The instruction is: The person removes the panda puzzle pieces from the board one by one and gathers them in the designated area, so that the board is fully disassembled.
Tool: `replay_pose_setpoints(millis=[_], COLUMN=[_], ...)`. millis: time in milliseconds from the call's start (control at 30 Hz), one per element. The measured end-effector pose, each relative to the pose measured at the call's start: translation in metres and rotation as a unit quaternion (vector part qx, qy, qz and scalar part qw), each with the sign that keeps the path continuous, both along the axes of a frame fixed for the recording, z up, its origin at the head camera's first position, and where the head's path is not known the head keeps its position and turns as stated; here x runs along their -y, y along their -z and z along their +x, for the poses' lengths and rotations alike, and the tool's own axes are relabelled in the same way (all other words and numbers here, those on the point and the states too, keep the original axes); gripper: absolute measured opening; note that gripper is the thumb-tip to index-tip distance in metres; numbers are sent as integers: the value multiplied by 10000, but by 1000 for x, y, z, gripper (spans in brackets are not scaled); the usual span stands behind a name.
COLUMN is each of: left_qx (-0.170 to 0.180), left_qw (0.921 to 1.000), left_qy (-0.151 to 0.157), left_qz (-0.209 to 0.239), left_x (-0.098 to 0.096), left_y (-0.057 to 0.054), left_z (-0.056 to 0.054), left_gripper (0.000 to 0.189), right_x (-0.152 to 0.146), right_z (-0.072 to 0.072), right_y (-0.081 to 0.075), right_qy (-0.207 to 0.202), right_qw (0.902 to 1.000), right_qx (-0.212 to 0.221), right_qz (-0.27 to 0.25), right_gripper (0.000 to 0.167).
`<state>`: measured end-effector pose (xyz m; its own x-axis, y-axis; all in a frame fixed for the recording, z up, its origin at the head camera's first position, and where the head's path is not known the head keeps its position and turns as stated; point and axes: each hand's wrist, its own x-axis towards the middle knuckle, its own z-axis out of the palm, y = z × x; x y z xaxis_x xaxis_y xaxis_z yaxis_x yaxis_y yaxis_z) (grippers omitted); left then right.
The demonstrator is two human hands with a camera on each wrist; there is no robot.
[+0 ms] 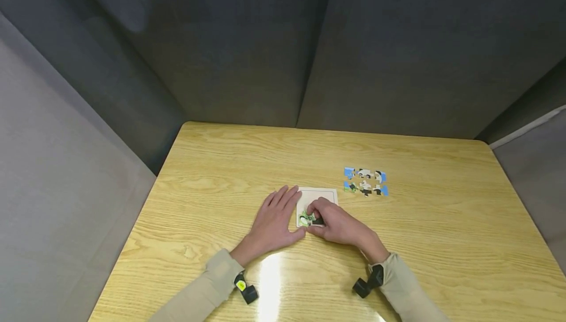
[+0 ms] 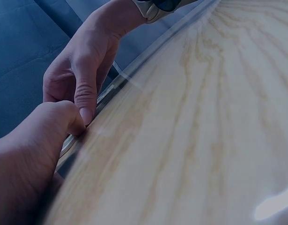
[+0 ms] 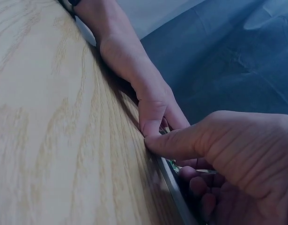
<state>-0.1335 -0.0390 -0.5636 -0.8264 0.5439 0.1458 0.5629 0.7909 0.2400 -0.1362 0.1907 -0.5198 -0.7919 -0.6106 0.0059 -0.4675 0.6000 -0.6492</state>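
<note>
A small white puzzle tray (image 1: pixel 316 194) lies flat on the wooden table. Along its left side rests my left hand (image 1: pixel 275 219), fingers fairly straight and thumb by the near left corner. My right hand (image 1: pixel 337 222) reaches over the tray from the right, its index finger and thumb curled around a puzzle piece (image 1: pixel 317 221), partly hidden beneath the hand. Beside it in the tray's lower left sits a green and white patch of puzzle (image 1: pixel 304 219). In the right wrist view the right thumb (image 3: pixel 174 143) meets the left thumb (image 3: pixel 152 127) at the tray's edge (image 3: pixel 171 180).
Several loose puzzle pieces (image 1: pixel 365 173), blue, white and black, lie in two rows on the table (image 1: pixel 442 214), to the right of and beyond the tray. Dark grey curtains (image 1: pixel 247 66) stand behind the table's far edge, with lighter panels (image 1: pixel 57 164) at the sides.
</note>
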Motion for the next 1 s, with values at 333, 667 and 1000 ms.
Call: replay_pose_setpoints(millis=[333,667,1000], left_qx=[75,31,-46], left_qw=[9999,10000,10000], left_qy=[-37,-24,7], left_qz=[-65,-62,-4], left_x=[0,0,0], left_y=[0,0,-1], left_z=[0,0,0], left_gripper=[91,91,90], right_x=[-2,0,-3], right_z=[-2,-1,-3], right_y=[1,-3,-4], right_qy=[30,72,13], right_qw=[10000,10000,9995], right_qx=[-26,7,269], right_qz=[40,54,-139], right_gripper=[30,28,27])
